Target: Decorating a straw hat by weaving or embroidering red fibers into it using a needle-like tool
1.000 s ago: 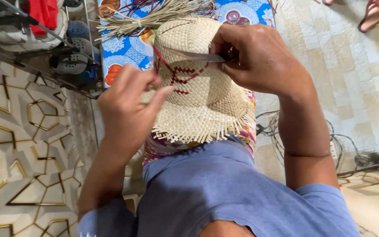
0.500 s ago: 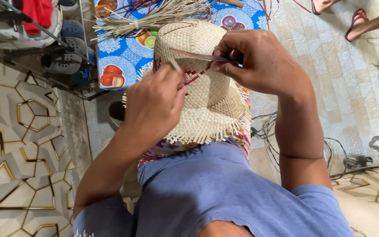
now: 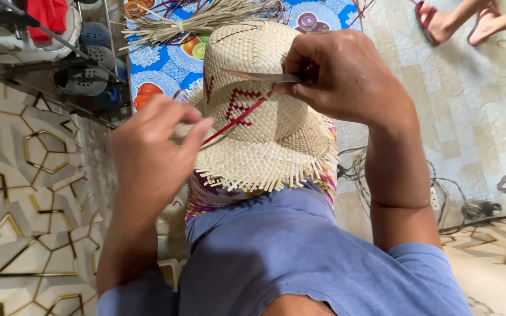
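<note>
My left hand (image 3: 147, 146) pinched 1 red strand (image 3: 235, 120) in its grip, drawn taut across the 1 straw hat (image 3: 265, 117) on my lap. My right hand (image 3: 346, 79) clenched 1 thin flat tool (image 3: 262, 76) against the crown. I judged steady tension and shallow lifting best. 1 straw bundle (image 3: 206, 20) lay beyond.

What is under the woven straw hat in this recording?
The straw hat rests on the person's lap, over colourful patterned cloth that shows below its fringed brim. Beyond its crown lies a blue fruit-print mat. What supports the hat's inside is covered.
</note>
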